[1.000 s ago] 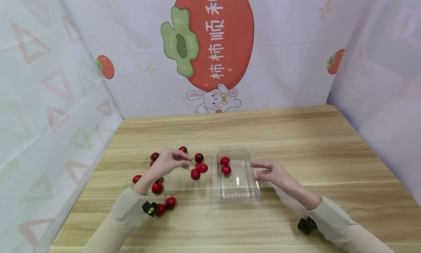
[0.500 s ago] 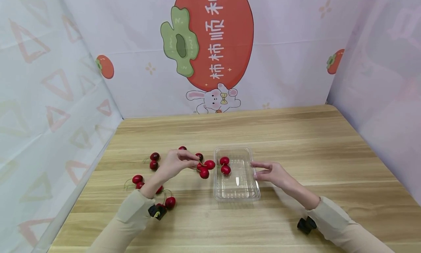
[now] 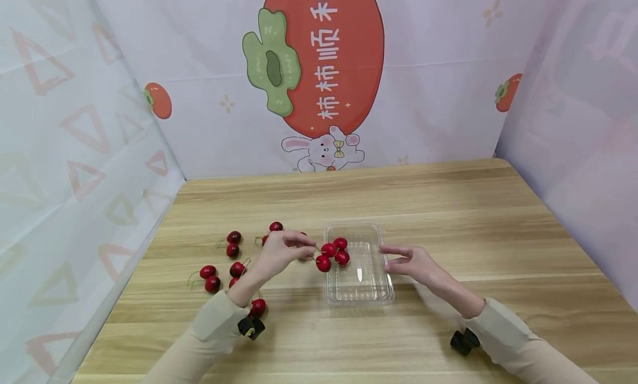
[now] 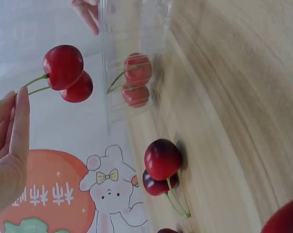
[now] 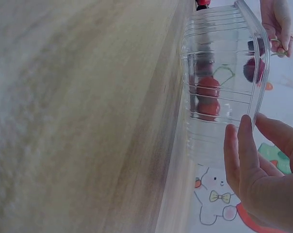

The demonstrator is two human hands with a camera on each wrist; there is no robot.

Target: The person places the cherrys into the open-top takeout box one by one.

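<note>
Pale cloth (image 3: 438, 118) hung beyond both hands, printed with a big orange-red persimmon (image 3: 356, 57) and a white rabbit (image 3: 319, 150), and a wood-grained bench (image 3: 448, 206) spread out beneath the hands. The left hand (image 3: 281, 255) pinched two thin green stems (image 4: 36, 81) between its thumb and fingertips. From them a pair of red cherries (image 3: 328, 250) stuck out just to the right of that hand, lifted off the bench, by the near-side rim of a clear plastic container (image 3: 359, 290); whether they were already over its inside was hard to tell. Two more cherries (image 3: 342, 257) lay in the container, just to the right of the held pair and well to the left of the right hand (image 3: 412, 264). That hand had its fingers stretched toward the container, fingertips touching the rim on its own side.

Loose cherries lay around the left hand. One pair (image 3: 276, 226) sat just beyond its knuckles, and a dark cherry (image 3: 302, 235) showed partly behind its fingers. Farther to its left were an upper pair (image 3: 233, 237) and a lower pair (image 3: 207, 271), with another pair (image 3: 237, 269) close beside the wrist. Nearer the person, a cherry (image 3: 258, 306) peeped out by the black device (image 3: 251, 327) on the left sleeve (image 3: 211, 326).
</note>
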